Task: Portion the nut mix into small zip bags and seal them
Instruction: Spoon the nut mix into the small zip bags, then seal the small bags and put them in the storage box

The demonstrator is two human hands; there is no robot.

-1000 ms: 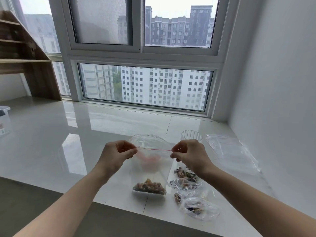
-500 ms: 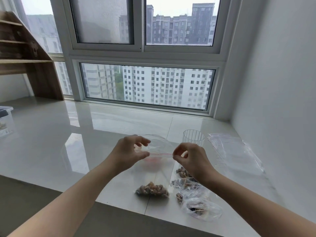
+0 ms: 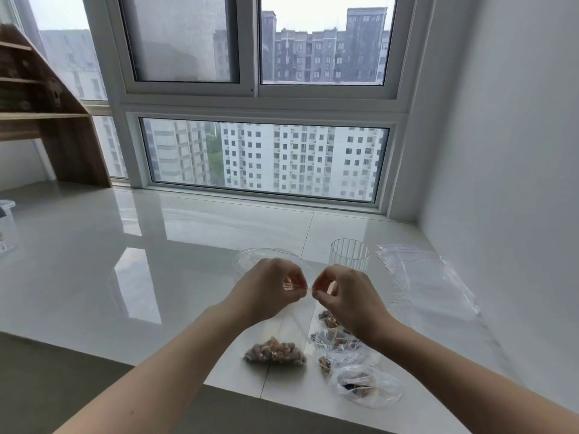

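A clear zip bag hangs upright over the white counter, with a small heap of nut mix in its bottom. My left hand and my right hand both pinch its red zip strip at the top, fingertips almost touching. Several filled small bags lie on the counter below my right wrist. Behind my hands sits a clear plastic bowl, mostly hidden.
A ribbed glass cup stands just behind my right hand. A stack of unused clear bags lies at the right by the wall. A wooden shelf stands far left, a white box at the left edge.
My hands have come together along the zip strip, the left one sliding right, from the bag's two corners to nearly touching in the middle.
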